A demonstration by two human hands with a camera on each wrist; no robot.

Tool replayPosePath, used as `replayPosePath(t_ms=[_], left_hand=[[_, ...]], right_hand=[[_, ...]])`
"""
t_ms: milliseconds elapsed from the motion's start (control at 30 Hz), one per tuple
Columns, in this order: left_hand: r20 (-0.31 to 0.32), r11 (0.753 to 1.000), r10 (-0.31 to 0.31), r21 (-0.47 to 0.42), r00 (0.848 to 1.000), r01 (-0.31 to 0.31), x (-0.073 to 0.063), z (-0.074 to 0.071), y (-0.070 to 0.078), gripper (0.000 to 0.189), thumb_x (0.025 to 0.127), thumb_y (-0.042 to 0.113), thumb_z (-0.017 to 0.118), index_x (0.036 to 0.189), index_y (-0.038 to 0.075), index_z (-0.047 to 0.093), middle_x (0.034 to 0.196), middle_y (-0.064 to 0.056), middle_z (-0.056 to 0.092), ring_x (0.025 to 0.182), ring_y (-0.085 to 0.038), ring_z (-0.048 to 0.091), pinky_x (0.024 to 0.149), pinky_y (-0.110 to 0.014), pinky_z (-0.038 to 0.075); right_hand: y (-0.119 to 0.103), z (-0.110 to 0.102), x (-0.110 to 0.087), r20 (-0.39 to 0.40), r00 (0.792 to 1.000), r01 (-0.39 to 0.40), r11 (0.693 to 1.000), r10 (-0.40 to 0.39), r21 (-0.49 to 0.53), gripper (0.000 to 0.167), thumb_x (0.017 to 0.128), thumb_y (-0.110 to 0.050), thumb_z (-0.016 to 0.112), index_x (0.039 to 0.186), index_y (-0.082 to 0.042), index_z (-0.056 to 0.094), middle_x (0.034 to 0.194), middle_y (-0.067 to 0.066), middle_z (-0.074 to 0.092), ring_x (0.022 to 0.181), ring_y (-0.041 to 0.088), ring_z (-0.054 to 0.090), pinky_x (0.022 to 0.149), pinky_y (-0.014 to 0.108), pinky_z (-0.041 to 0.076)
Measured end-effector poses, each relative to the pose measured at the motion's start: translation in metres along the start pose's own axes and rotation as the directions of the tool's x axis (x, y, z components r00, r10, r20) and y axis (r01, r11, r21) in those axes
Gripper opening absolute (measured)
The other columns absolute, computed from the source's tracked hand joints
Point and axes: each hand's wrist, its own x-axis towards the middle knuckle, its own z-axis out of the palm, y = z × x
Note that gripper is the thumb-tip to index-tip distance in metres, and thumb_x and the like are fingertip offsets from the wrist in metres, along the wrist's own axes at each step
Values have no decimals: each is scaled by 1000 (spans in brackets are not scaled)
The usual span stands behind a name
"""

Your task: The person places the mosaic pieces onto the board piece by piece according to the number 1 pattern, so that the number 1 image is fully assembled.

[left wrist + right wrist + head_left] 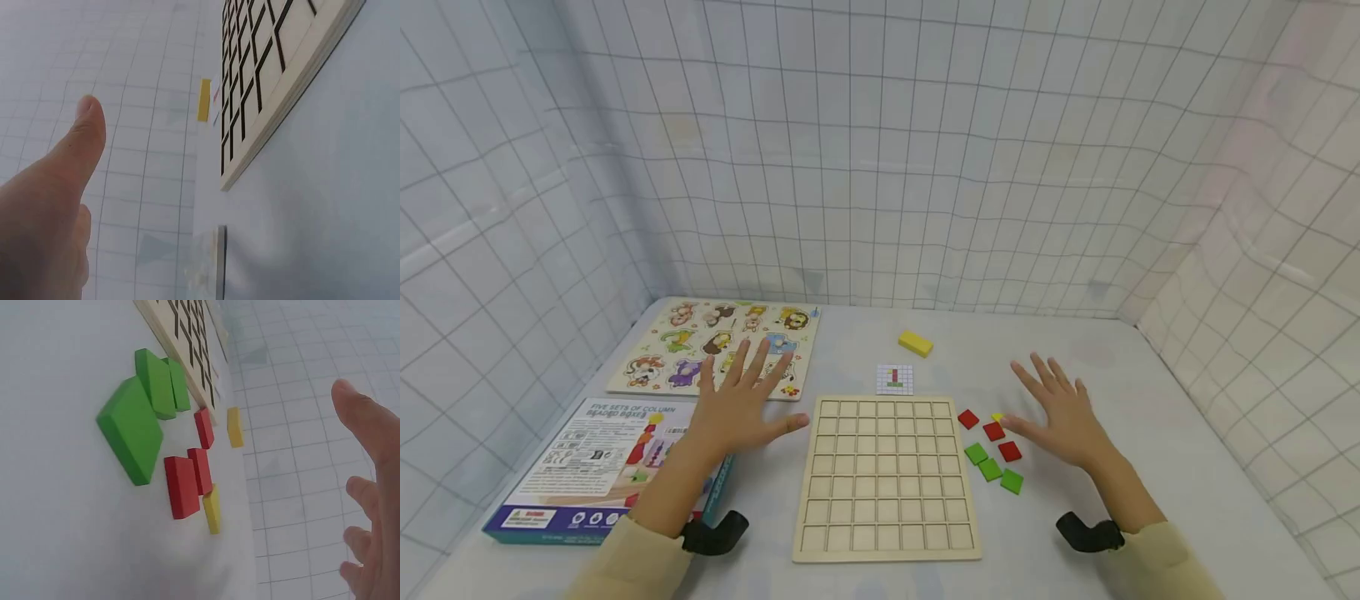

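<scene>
My left hand [735, 414] is held with fingers spread and holds nothing, in front of the animal puzzle board and the boxed set. My right hand [1063, 419] also has its fingers spread, above the table just right of the loose tiles. Between the hands lies a wooden grid board [886, 477] with bare square cells. Beside its right edge are several flat square tiles: green ones [990, 469], red ones [994, 431] and a yellow one [212, 509], which the right thumb partly covers in the head view. A small pattern card [895, 379] lies just behind the board.
A yellow block [915, 343] lies behind the card. At the left, the animal puzzle board [655, 342] lies behind a cardboard box [580, 450] printed with beaded columns. Gridded white cloth [910, 167] hangs around the back and sides of the table.
</scene>
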Motion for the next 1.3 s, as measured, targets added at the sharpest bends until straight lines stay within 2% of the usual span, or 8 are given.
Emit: replayPosePath(t_ms=[233, 367, 467, 567, 700, 900, 1100, 1300], left_hand=[[-30, 994, 87, -65, 996, -89, -21, 19, 27, 98, 84, 75, 50, 157, 18, 21, 163, -12, 7, 148, -35, -1, 110, -64, -3], [-38, 981, 150, -119, 988, -154, -30, 30, 41, 98, 85, 70, 54, 157, 12, 22, 162, -15, 10, 147, -38, 6, 111, -64, 10], [-20, 964, 176, -199, 984, -176, -33, 37, 48, 97, 86, 64, 59, 155, 7, 23, 160, -20, 13, 145, -43, 11, 108, -64, 21], [32, 938, 172, -311, 984, -154, -35, 43, 50, 95, 88, 59, 60, 155, 3, 22, 160, -21, 14, 145, -43, 12, 107, -64, 24], [78, 902, 159, -417, 984, -113, -37, 51, 50, 88, 94, 53, 54, 154, -1, 20, 160, -21, 13, 145, -41, 12, 109, -63, 19], [50, 881, 127, -466, 991, -89, -37, 66, 49, 76, 100, 42, 49, 152, -5, 21, 158, -23, 16, 145, -40, 12, 112, -61, 15], [-50, 893, 96, -438, 994, -108, -37, 74, 52, 59, 101, 22, 49, 147, -12, 30, 153, -29, 27, 142, -44, 21, 110, -59, 21], [-94, 912, 75, -395, 993, -107, -37, 76, 59, 54, 100, 17, 49, 145, -11, 35, 151, -29, 31, 141, -44, 25, 109, -60, 23]], right_hand=[[2, 16, -5, 72, 994, -92, 983, 81, 160, 77, 90, -51, 62, 149, -7, 40, 153, 23, 32, 139, 46, 25, 103, 69, 25], [2, 22, -4, 53, 995, -95, 979, 86, 179, 66, 92, -45, 62, 140, -1, 51, 145, 25, 44, 135, 46, 34, 103, 65, 30], [3, 26, -2, 45, 994, -109, 974, 102, 199, 58, 93, -41, 63, 134, 0, 57, 139, 25, 49, 132, 45, 38, 104, 63, 31], [4, 30, 1, 44, 994, -107, 972, 100, 210, 50, 94, -36, 64, 127, 1, 62, 132, 24, 55, 127, 45, 44, 102, 62, 34], [8, 36, 3, 37, 996, -89, 975, 83, 206, 39, 93, -28, 66, 119, 2, 67, 122, 21, 59, 119, 44, 50, 97, 61, 39], [11, 42, 6, 15, 998, -62, 981, 60, 182, 27, 91, -16, 68, 111, 1, 71, 114, 20, 61, 111, 42, 53, 93, 60, 42], [11, 44, 7, -8, 998, -59, 981, 62, 184, 19, 88, -12, 70, 104, -1, 73, 109, 17, 63, 107, 39, 55, 91, 58, 44], [8, 45, 6, -13, 993, -111, 971, 116, 211, 18, 88, -11, 71, 102, 0, 71, 105, 14, 65, 103, 35, 58, 90, 54, 46]])
